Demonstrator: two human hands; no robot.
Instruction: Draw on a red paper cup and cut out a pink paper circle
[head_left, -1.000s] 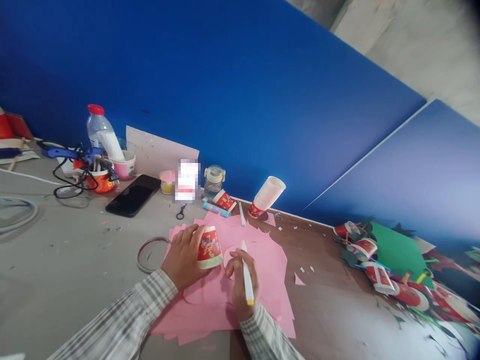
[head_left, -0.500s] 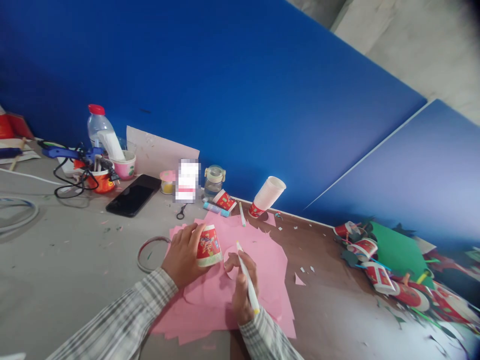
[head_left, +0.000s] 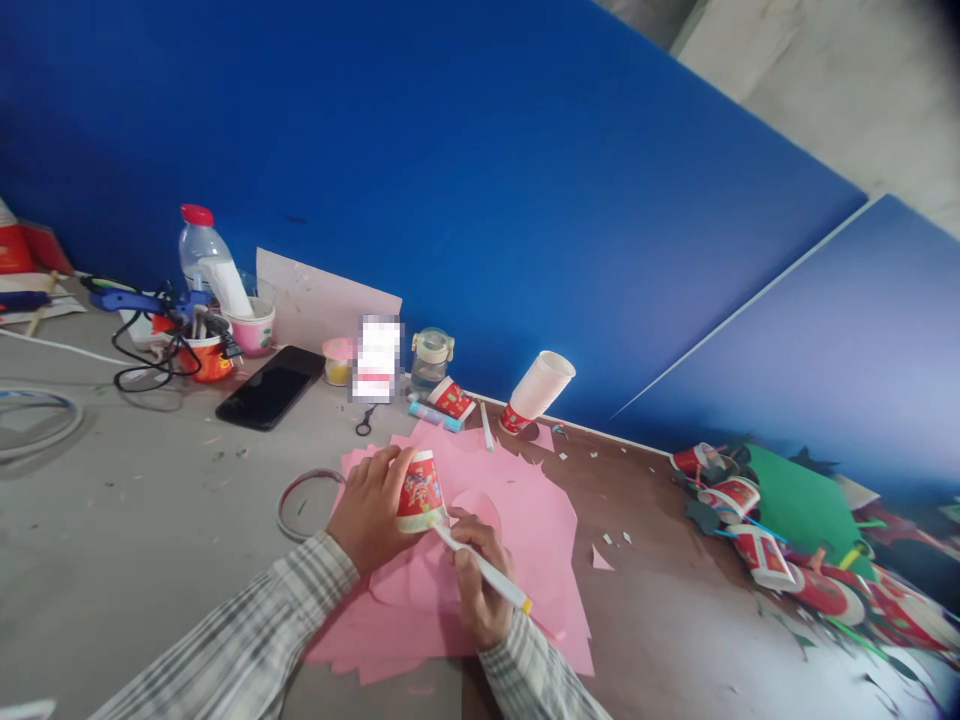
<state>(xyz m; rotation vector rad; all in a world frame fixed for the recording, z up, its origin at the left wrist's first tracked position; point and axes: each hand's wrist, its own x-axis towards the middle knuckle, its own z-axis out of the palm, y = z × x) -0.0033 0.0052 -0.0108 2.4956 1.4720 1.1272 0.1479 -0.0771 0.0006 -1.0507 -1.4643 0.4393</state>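
We seem to be at a craft workspace: pink paper [head_left: 540, 520] lower centre, decorated cups [head_left: 761, 556] lower right, blue partition [head_left: 420, 180] above.

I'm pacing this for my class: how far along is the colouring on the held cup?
Part of the red cup's wide-end band already shows pale green. The left hand steadies it while the right hand holds the white marker, tip at that band. What is left is harder to judge: the band's far side is hidden, and the narrow end's edge is plain white, perhaps by design.
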